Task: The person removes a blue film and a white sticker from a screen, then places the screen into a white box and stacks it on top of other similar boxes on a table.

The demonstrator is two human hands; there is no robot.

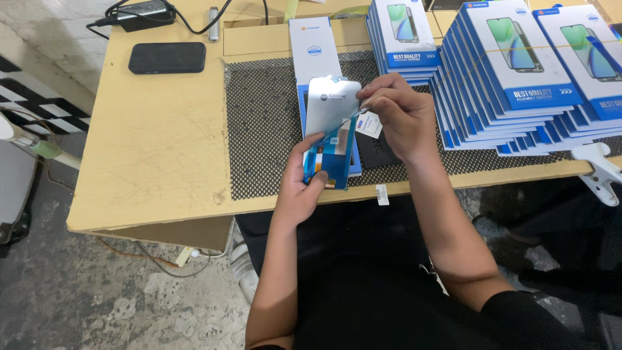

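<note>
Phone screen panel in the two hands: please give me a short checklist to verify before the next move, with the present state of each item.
1. Left hand grips the lower end of the phone screen panel: ok.
2. Right hand pinches the edge of the film at the panel's right side: ok.
3. Panel held above the black mesh mat: ok.
4. Open white and blue box lies behind the panel: ok.
5. Panel free of cracks: cannot tell.

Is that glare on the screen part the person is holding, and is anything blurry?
Head view: the screen panel in the left hand reflects pale light, washing out its top; the right hand and box stacks look sharp; the table edges bow slightly, wide-lens style.
</note>
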